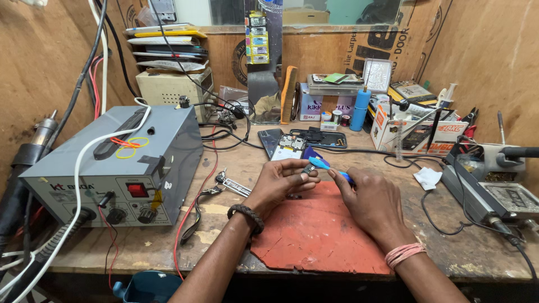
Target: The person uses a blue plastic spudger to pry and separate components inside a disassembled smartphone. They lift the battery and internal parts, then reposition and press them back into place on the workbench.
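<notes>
My left hand (281,182) pinches a small dark electronic part (309,168) between thumb and fingers above a red work mat (314,235). My right hand (373,199) grips a blue-handled tool (325,166) whose tip touches that small part. Both wrists wear bands. Just beyond the hands lies an opened phone (289,147) with its circuit board showing, beside a dark phone back cover (323,138).
A grey rework station (120,163) with knobs, a red switch and cables fills the left of the wooden bench. A soldering station (488,188) stands at right, with a white tissue (428,177) near it. Boxes, a comb, a blue bottle (360,109) and a mirror line the back.
</notes>
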